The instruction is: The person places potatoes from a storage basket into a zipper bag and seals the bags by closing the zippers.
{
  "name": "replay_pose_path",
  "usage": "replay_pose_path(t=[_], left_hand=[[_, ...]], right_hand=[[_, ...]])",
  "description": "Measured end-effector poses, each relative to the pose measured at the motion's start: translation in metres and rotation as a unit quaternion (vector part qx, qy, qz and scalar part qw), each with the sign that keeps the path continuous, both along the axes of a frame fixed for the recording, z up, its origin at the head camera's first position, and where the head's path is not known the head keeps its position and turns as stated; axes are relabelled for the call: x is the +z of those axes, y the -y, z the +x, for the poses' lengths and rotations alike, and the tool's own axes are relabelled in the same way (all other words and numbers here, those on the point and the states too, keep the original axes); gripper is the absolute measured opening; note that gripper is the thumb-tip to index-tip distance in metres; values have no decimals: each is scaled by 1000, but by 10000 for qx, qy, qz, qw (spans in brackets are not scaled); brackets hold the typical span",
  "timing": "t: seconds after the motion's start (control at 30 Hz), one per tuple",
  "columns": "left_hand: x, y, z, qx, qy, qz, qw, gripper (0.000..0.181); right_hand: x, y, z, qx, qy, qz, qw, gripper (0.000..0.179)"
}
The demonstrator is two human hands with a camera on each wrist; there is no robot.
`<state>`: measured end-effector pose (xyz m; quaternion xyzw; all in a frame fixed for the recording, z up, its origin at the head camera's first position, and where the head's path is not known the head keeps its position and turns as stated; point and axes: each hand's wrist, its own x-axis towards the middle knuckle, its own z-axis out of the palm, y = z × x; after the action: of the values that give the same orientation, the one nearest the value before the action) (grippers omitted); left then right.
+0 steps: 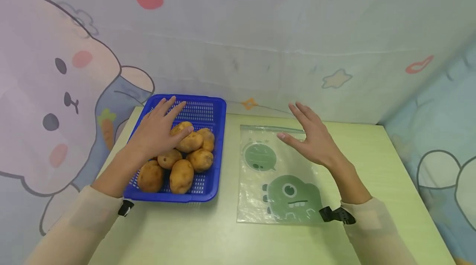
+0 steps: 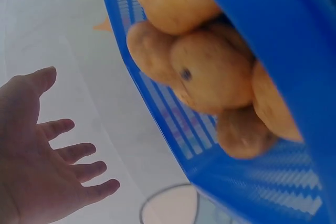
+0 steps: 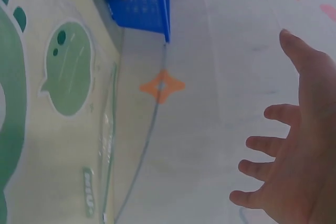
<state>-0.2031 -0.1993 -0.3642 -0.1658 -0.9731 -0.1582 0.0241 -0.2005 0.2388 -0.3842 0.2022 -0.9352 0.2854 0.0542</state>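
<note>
Several brown potatoes [image 1: 182,176] lie in a blue perforated plastic basket [image 1: 222,145] on the left of the table. Over the basket my left hand [image 1: 154,130] hovers with fingers spread, holding nothing, and hides part of the potatoes. To the right lies a flat clear zip bag [image 1: 253,199] printed with a green one-eyed monster and a speech bubble. My right hand [image 1: 316,139] is above the bag's upper right part, fingers extended and thumb apart, also holding nothing. In the left wrist view the potatoes [image 2: 210,72] sit beyond the basket's near wall [image 2: 273,19].
The light yellow-green table [image 1: 208,236] meets a pale fabric backdrop [image 1: 260,21] with cartoon prints along its back edge. Another printed cloth [image 1: 446,132] hangs at the right side. A dark strap [image 1: 336,214] is on the right wrist.
</note>
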Motion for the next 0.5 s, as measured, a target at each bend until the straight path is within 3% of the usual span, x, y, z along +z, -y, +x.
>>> replay_pose_path(t=[0.1,0.23,0.5], left_hand=[[3,15,1,25,-55,116,9999,80],[4,34,3,136,177,410,9989,82],[-7,72,13,345,360,742,9960,80]], right_hand=[[-1,8,0,133,197,-327,9992,84],[-3,17,2,284,328,-594,9973,82],[-8,30,4,521,692,-968,9915,77]])
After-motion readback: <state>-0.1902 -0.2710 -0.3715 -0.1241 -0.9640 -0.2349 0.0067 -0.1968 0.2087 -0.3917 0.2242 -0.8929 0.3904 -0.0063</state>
